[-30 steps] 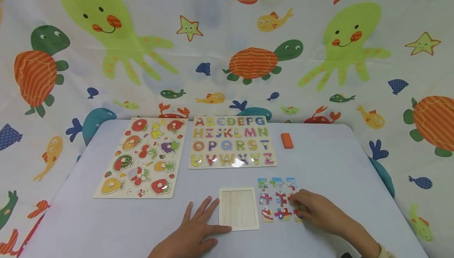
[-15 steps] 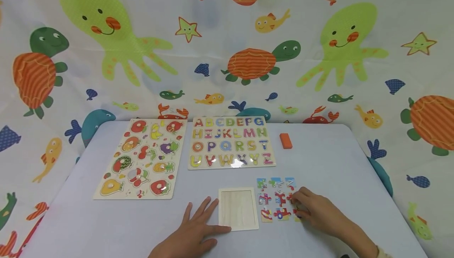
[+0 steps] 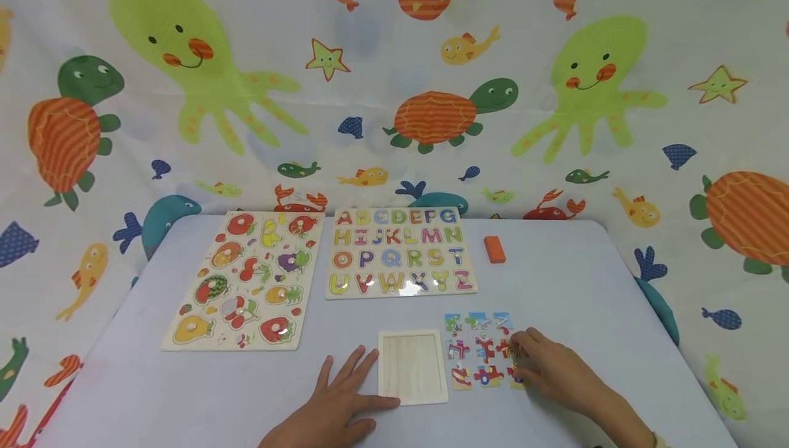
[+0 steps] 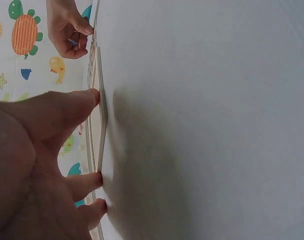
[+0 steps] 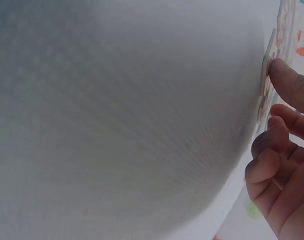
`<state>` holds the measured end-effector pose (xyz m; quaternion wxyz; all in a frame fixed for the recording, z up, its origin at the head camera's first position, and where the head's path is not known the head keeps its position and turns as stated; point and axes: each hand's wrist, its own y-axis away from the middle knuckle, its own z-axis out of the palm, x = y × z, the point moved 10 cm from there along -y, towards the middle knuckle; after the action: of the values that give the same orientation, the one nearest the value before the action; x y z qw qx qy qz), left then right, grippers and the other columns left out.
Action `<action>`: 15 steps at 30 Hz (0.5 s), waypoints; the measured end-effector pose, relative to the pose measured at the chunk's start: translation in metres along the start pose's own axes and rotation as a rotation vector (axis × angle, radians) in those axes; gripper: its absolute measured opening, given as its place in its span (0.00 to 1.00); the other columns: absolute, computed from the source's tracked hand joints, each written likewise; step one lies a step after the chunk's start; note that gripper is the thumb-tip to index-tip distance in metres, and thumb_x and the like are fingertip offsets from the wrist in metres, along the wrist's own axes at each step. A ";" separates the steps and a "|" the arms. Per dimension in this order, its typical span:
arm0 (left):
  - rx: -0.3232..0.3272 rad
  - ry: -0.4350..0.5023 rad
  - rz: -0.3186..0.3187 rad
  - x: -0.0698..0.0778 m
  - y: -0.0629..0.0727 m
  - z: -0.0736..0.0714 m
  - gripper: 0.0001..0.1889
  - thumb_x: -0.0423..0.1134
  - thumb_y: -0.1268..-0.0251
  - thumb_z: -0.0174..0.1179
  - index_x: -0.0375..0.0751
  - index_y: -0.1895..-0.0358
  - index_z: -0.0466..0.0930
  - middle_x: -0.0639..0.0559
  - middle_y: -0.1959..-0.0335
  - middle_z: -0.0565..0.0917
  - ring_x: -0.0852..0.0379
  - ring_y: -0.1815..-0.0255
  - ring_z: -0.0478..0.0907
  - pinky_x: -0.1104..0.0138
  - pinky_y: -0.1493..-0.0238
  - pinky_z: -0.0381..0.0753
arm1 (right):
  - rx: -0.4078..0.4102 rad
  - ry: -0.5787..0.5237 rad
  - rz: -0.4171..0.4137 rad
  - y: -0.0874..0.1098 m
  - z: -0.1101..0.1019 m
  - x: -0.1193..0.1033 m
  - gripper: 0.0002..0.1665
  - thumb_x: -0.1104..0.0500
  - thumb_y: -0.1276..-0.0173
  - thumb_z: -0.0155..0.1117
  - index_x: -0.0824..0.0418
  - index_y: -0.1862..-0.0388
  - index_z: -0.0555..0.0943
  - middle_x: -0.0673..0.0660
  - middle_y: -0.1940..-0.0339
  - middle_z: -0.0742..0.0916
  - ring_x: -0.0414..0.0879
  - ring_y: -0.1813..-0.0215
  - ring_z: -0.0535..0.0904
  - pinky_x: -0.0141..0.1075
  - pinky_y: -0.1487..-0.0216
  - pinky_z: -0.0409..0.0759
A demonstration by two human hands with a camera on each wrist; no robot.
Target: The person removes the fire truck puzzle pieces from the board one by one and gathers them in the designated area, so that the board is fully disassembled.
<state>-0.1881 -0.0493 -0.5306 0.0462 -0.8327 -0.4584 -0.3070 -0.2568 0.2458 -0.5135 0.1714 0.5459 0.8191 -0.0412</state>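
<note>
A square wooden puzzle tray [image 3: 444, 379], its inside bare, lies on the white table. My left hand [image 3: 333, 400] rests beside it with fingers spread, the thumb and fingertips touching its left and lower edges. Several jigsaw pieces [image 3: 485, 349] with a red vehicle picture lie in rows right of the tray, slightly apart. My right hand [image 3: 557, 372] is at the right column, thumb near the lower piece [image 3: 515, 376] and forefinger by the middle piece [image 3: 504, 347]. In the right wrist view the thumb [image 5: 292, 87] touches a flat piece; the other fingers are loosely bent, apart from it.
A fruit peg board [image 3: 246, 280] lies at the back left, with an alphabet peg board [image 3: 401, 253] beside it. An orange block [image 3: 494, 249] lies right of the alphabet board. A sea-animal curtain [image 3: 370, 92] hangs behind the table's far edge.
The head view has tilted up slightly, so everything sits lower. My right hand's fingers have shifted slightly right, uncovering more of the middle right piece. My left hand stays put.
</note>
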 end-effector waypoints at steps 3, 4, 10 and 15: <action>-0.009 0.015 -0.013 -0.004 0.000 0.004 0.23 0.42 0.36 0.69 0.71 0.40 0.84 0.41 0.19 0.57 0.33 0.19 0.46 0.25 0.30 0.39 | -0.009 -0.008 0.019 -0.001 0.003 0.001 0.23 0.55 0.39 0.78 0.52 0.47 0.79 0.40 0.61 0.77 0.33 0.68 0.70 0.31 0.64 0.80; -0.013 0.020 -0.019 -0.005 0.000 0.005 0.23 0.42 0.36 0.69 0.71 0.40 0.84 0.41 0.19 0.57 0.32 0.19 0.46 0.25 0.30 0.39 | -0.010 -0.008 0.028 0.000 0.004 0.001 0.23 0.55 0.39 0.78 0.52 0.47 0.79 0.40 0.61 0.77 0.33 0.68 0.70 0.31 0.65 0.80; -0.014 0.040 -0.024 -0.007 0.000 0.008 0.22 0.42 0.37 0.69 0.71 0.40 0.85 0.40 0.19 0.58 0.31 0.19 0.46 0.24 0.31 0.39 | -0.007 0.009 0.080 0.000 0.006 0.003 0.24 0.55 0.40 0.79 0.50 0.47 0.77 0.42 0.61 0.78 0.35 0.72 0.69 0.30 0.70 0.76; 0.000 0.016 -0.010 -0.005 0.000 0.003 0.23 0.41 0.36 0.69 0.71 0.40 0.84 0.41 0.19 0.58 0.32 0.19 0.47 0.24 0.31 0.40 | -0.001 0.032 0.117 -0.003 0.003 0.005 0.27 0.55 0.43 0.81 0.51 0.49 0.76 0.44 0.61 0.79 0.38 0.70 0.71 0.33 0.67 0.80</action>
<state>-0.1887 -0.0518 -0.5355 0.0483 -0.8281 -0.4621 -0.3137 -0.2603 0.2481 -0.5181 0.1607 0.5933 0.7885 -0.0221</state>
